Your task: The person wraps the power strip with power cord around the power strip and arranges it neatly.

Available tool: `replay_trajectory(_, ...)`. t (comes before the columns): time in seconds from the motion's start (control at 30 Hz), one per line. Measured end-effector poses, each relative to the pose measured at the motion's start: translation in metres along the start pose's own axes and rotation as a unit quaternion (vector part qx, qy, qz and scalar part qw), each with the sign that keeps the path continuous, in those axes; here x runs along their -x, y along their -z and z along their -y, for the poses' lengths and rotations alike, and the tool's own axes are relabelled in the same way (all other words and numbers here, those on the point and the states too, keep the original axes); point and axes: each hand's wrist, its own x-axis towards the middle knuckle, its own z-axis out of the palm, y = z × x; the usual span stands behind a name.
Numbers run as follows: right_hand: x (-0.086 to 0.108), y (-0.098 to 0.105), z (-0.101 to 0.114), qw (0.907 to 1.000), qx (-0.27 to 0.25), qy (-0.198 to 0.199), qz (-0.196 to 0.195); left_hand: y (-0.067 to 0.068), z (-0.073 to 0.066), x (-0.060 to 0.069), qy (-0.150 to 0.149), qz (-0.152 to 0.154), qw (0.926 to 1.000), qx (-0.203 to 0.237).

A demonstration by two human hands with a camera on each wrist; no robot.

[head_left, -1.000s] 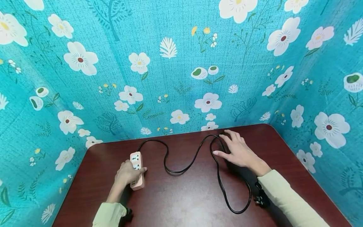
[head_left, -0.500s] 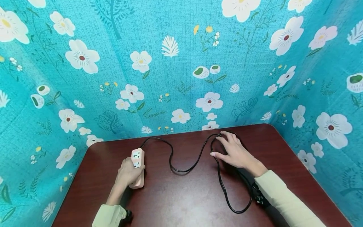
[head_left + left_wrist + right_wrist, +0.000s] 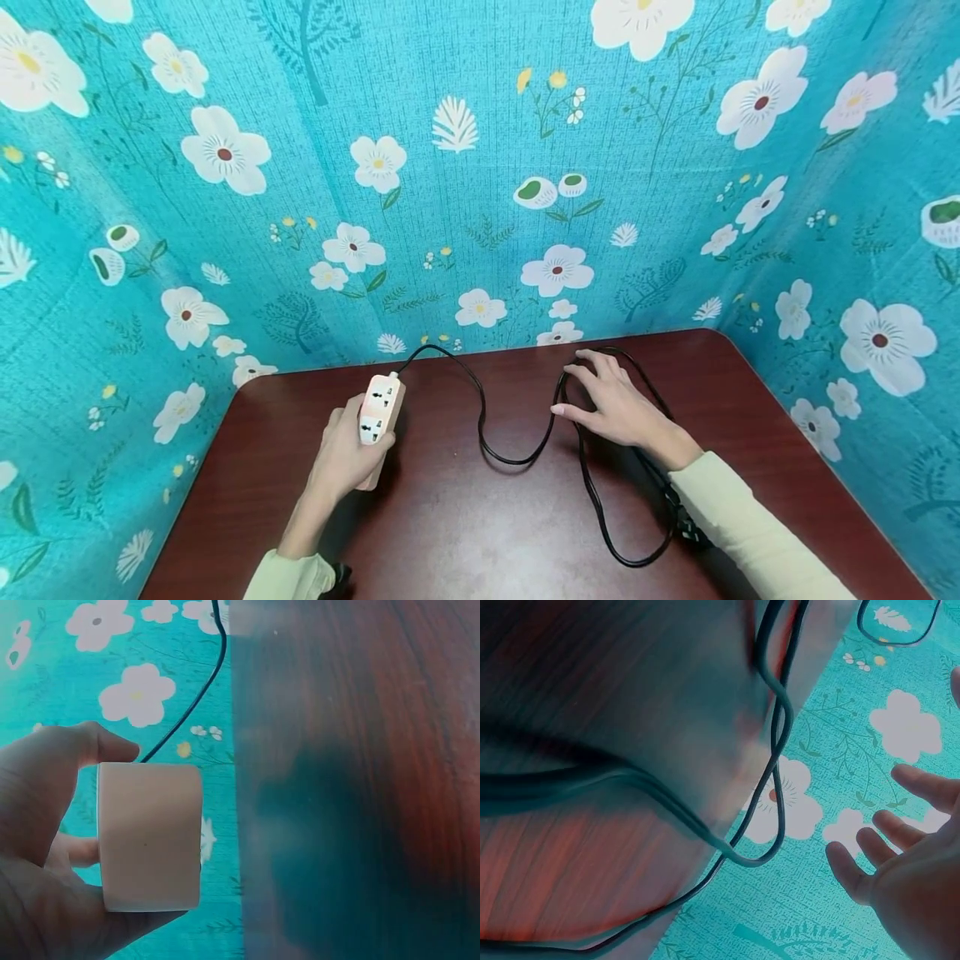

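My left hand (image 3: 341,450) grips a pale pink power strip (image 3: 381,400), fingers on one long side and thumb on the other. The strip is tilted and raised off the table; in the left wrist view its plain end face (image 3: 150,836) points at the camera. A black cord (image 3: 517,461) leaves its far end and runs in waves to the right. My right hand (image 3: 622,408) hovers over the cord's loops, fingers spread. In the right wrist view the cord (image 3: 781,735) hangs apart from the visible fingers (image 3: 847,874).
A dark red-brown table (image 3: 480,533) lies below, with rounded far corners. Blue flowered cloth (image 3: 465,208) stands behind and along both sides. One cord loop reaches toward the near right. A black object (image 3: 688,527), partly hidden, sits beside the right sleeve.
My left hand has lifted the power strip and moved it right and away from me, tilting it. The cord's wave has shifted right. My right hand has moved slightly left.
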Motion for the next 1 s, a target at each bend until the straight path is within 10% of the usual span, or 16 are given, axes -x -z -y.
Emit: replay_trajectory(1.0, -0.03, 0.014, 0.039, 0.9921, -0.124, -0.015, -0.008, 0.021, -0.079, 0.041, -0.174, -0.024, 0.9826, 0.06)
